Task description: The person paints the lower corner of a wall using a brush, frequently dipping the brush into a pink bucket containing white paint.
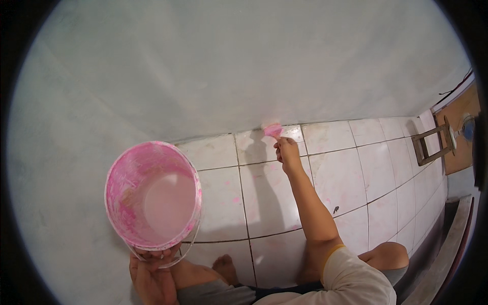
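My right hand [288, 151] is closed round the handle of a pink-stained paintbrush [273, 130], whose head meets the foot of the pale grey-green wall [244, 61] by the floor joint. Most of the handle is hidden in my fingers. At the lower left, my left hand [154, 274] grips the near rim of a round bucket [122, 203], fingers hooked over its edge. Pink smears coat the bucket's inside, and pale pinkish paint [170, 206] lies at its bottom. A thin wire handle [190, 243] hangs down on its near side, across my hand.
White floor tiles [277, 190] carry pink drips and a small dark scrap [336, 209]. A wooden stool [431, 145] stands at the far right, near a blue object [467, 129]. A long wooden plank [450, 249] runs along the right edge. My bare foot [225, 268] rests below.
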`<move>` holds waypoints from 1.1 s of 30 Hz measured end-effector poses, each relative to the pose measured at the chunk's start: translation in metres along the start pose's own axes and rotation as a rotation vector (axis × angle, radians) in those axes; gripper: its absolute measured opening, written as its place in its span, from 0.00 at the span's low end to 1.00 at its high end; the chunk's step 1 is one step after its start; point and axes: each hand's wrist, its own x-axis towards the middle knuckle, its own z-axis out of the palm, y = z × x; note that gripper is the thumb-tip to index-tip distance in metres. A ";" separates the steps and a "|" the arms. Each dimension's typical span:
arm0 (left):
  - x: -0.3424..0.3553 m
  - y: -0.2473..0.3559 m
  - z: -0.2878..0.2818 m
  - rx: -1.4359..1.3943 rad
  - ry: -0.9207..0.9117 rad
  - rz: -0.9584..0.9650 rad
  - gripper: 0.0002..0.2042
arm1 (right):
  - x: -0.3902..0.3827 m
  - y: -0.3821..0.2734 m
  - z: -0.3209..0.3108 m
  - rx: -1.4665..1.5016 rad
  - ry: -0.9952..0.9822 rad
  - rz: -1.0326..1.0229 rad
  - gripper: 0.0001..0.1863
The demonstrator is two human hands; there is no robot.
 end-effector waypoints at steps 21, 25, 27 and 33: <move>0.003 0.000 -0.017 -0.055 0.161 0.015 0.18 | -0.099 -0.024 0.072 0.034 -0.149 -0.073 0.10; 0.007 -0.001 -0.015 -0.070 0.142 0.024 0.18 | -0.101 0.016 0.082 0.013 -0.101 0.082 0.14; 0.009 0.002 -0.014 -0.081 0.126 0.024 0.17 | -0.068 0.056 0.084 -0.043 -0.092 0.154 0.14; 0.014 0.003 -0.020 -0.105 0.056 -0.001 0.16 | -0.036 0.063 0.117 -0.046 -0.138 0.173 0.12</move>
